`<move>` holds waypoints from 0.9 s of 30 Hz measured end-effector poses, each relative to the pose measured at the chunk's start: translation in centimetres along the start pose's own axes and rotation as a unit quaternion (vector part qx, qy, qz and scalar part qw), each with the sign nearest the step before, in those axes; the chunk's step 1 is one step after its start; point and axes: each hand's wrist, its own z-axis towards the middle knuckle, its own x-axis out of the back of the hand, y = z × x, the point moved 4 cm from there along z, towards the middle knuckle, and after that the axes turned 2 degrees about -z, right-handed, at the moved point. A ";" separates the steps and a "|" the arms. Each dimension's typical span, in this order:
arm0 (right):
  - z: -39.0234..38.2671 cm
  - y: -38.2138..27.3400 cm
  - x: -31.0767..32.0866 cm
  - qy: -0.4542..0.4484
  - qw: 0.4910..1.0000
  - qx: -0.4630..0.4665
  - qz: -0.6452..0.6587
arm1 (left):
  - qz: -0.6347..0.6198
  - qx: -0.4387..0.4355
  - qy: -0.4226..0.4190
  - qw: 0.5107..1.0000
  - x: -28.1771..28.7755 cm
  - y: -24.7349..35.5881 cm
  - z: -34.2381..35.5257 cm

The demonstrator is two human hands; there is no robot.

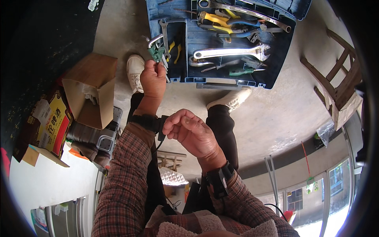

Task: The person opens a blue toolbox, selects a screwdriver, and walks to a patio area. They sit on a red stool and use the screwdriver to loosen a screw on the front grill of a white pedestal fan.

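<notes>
My left hand (154,81) is closed on a folding hex key set (156,53) with a green holder and silver keys, at the left edge of a blue toolbox (196,36). Close to my left wrist, my right hand (192,132) is held palm up, fingers loosely curled, with nothing visible in it. Beside the hex key set, an open-ended wrench (164,34) lies in the box's left compartment. A large adjustable wrench (227,53) rests across the right part, above a green-handled screwdriver (241,72). Yellow-handled pliers (215,19) and a long ring spanner (246,14) lie farther back.
On the left are an open cardboard box (92,87), a red and yellow carton (49,122) and a grey hard case (106,141). A wooden stool (335,87) is at the right. My white shoes (237,98) flank the toolbox's near edge.
</notes>
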 end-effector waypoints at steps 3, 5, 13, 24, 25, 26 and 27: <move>-0.1 -0.1 0.1 0.007 1.000 0.006 0.002 | 0.019 0.000 -0.009 1.000 -0.4 0.1 0.2; -0.1 -0.2 0.1 0.003 1.000 0.017 -0.007 | 0.049 -0.002 -0.004 0.999 -0.5 0.2 0.3; 0.1 0.3 0.5 0.023 0.999 0.009 -0.038 | 0.116 0.025 -0.032 0.992 -1.0 0.7 1.7; 1.0 1.0 0.4 0.015 1.000 -0.004 -0.019 | 0.120 0.004 -0.058 0.991 -2.0 2.7 0.9; 1.0 1.0 0.4 0.012 1.000 -0.004 -0.017 | 0.121 0.014 -0.073 0.990 -2.5 2.5 1.1; 1.0 1.0 0.5 0.011 1.000 0.001 -0.013 | 0.124 0.024 -0.088 0.988 -2.9 2.1 1.6; 1.0 0.9 0.5 0.011 1.000 0.004 -0.009 | 0.129 0.045 -0.112 0.984 -3.4 1.7 2.1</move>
